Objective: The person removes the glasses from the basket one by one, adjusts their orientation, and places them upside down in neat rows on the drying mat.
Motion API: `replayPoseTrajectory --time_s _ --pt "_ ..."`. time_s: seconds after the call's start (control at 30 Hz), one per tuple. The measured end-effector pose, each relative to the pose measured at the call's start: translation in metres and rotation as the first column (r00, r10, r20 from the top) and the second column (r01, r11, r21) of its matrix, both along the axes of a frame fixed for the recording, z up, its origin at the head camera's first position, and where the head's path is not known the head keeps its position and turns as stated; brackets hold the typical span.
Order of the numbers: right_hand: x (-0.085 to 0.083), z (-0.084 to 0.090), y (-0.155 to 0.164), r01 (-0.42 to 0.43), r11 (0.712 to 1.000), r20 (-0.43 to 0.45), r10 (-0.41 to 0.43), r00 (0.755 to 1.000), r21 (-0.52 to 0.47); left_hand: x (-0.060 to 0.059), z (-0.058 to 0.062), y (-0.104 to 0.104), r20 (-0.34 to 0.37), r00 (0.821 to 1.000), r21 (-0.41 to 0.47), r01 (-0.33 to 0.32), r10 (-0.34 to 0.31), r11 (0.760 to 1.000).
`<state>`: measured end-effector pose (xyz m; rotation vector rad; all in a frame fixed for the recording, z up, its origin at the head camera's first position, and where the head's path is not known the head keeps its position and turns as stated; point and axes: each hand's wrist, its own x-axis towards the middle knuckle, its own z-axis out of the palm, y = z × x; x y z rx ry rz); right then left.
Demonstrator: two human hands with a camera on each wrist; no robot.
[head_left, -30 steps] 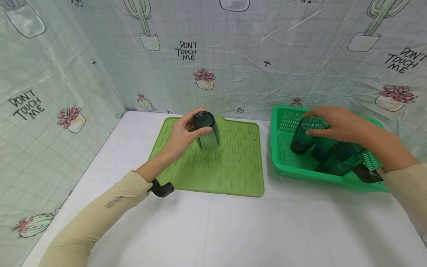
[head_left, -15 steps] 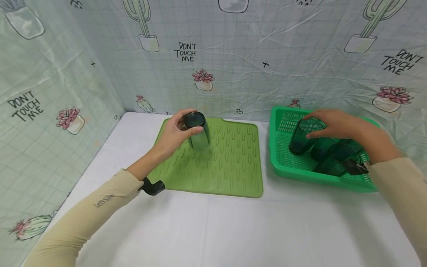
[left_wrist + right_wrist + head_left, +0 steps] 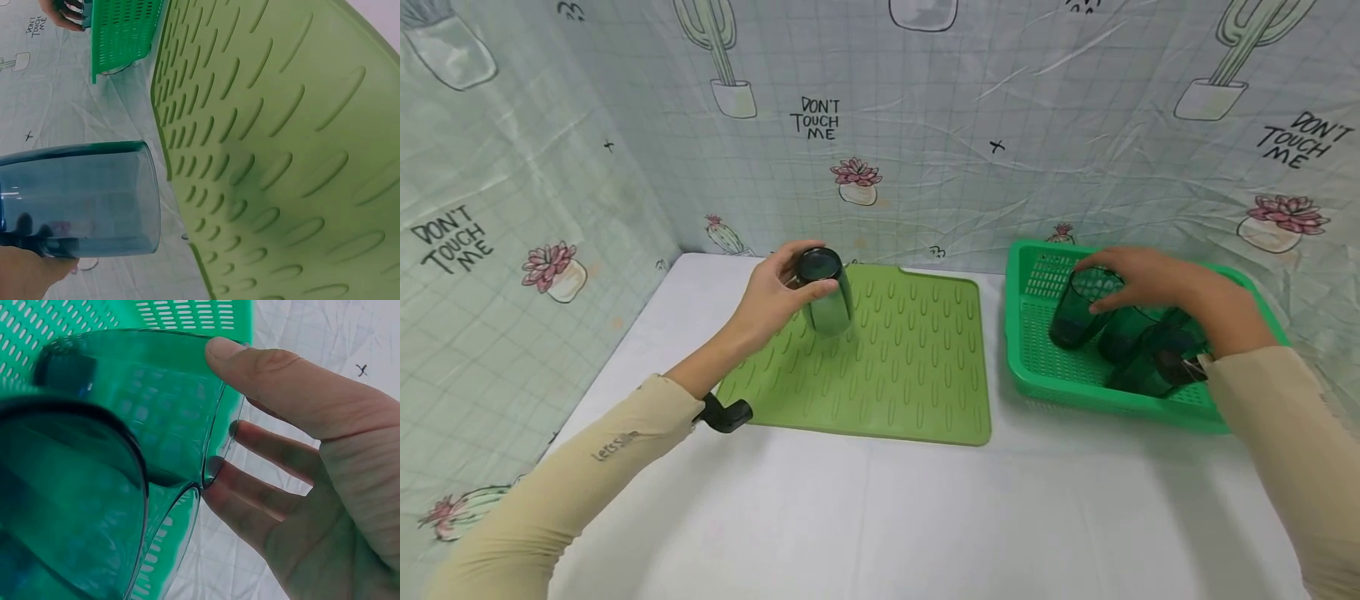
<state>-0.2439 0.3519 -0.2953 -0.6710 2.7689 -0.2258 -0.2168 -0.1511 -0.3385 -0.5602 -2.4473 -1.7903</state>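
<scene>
The left hand (image 3: pixel 772 293) grips an inverted dark glass (image 3: pixel 824 290) by its base, fingers curled round it, holding it over the far left part of the green drying mat (image 3: pixel 895 375). The right hand (image 3: pixel 1157 283) holds the rim of an upright green cup (image 3: pixel 1075 312) inside the green basket (image 3: pixel 1026 350), thumb and fingers pinching the rim. Other cups (image 3: pixel 1150 354) lie just beside it.
</scene>
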Motion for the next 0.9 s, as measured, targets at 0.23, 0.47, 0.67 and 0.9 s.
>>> replayPoseTrajectory --time_s 0.23,0.47,0.67,0.9 --pt "-0.001 0.008 0.002 0.077 0.997 0.052 -0.076 0.996 -0.016 -0.009 0.005 -0.005 -0.020 0.999 -0.039 -0.026 0.025 0.999" --pt "-0.005 0.009 0.001 0.105 0.994 0.052 -0.106 0.993 0.022 -0.017 0.007 -0.013 -0.033 0.997 -0.064 -0.067 0.065 0.996" --pt "-0.004 0.008 0.001 0.122 0.992 0.050 -0.124 0.991 0.028 -0.026 0.007 -0.017 -0.039 0.996 -0.073 -0.084 0.082 0.994" --pt "-0.002 0.008 0.001 0.128 0.991 0.053 -0.130 0.990 0.033 -0.036 0.007 -0.018 -0.035 0.992 -0.090 -0.123 0.120 0.988"
